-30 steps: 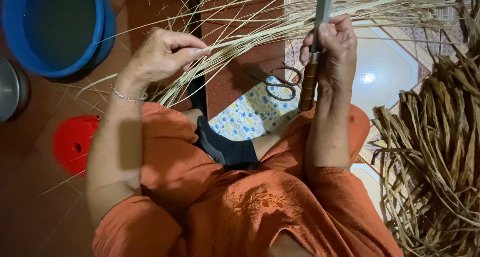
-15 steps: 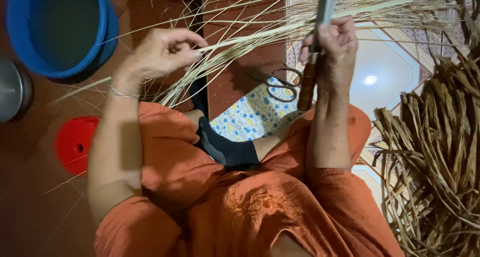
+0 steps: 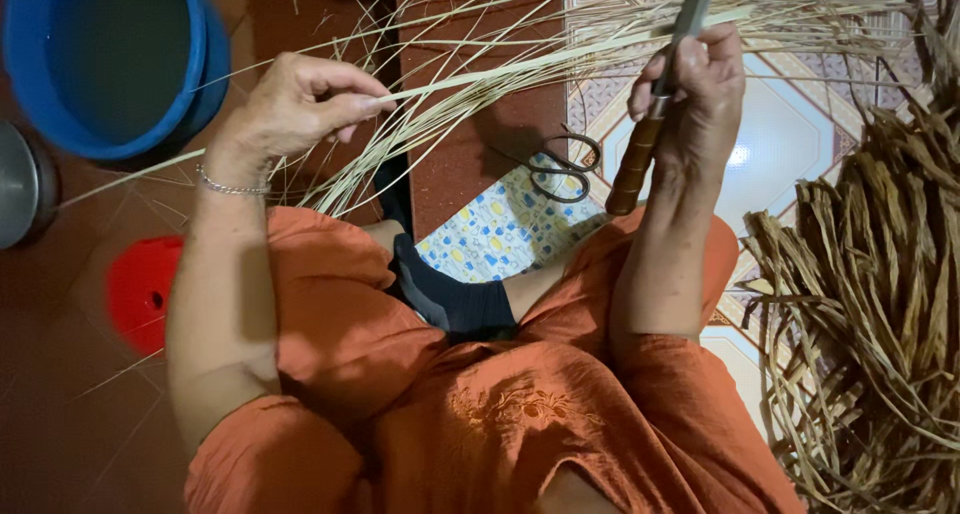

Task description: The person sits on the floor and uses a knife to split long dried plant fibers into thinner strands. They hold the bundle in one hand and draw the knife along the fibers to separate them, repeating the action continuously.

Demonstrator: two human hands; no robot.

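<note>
1. Left hand (image 3: 295, 109) pinching a pale reed strip (image 3: 520, 62) between thumb and fingertips, strip stretched taut across toward the other hand.
2. Right hand (image 3: 695, 89) clenched round a knife (image 3: 655, 104) with a wooden handle, blade pointing up and away, pressed against the same strip near the thumb.
3. Loose fan of thin pale strips (image 3: 470, 124) splaying from between the hands down toward the lap and the red floor (image 3: 60, 424).
4. Scissors (image 3: 562, 166) lying on a patterned cloth (image 3: 500, 236) just beyond the dark sock (image 3: 450, 292), below the knife handle.
5. Heap of darker dried leaves (image 3: 860, 304) piled on the right; blue tub (image 3: 110, 59), metal bowl (image 3: 25, 184) and red lid (image 3: 140, 289) on the left.
6. Likely risks, judged from the grip: blade sliding off the narrow strip into the right thumb or toward the left fingers if pulled unevenly; strip snapping or splitting crookedly under too much tension; stray strips snagging the blade; scissors close enough to the foot to be kicked.
</note>
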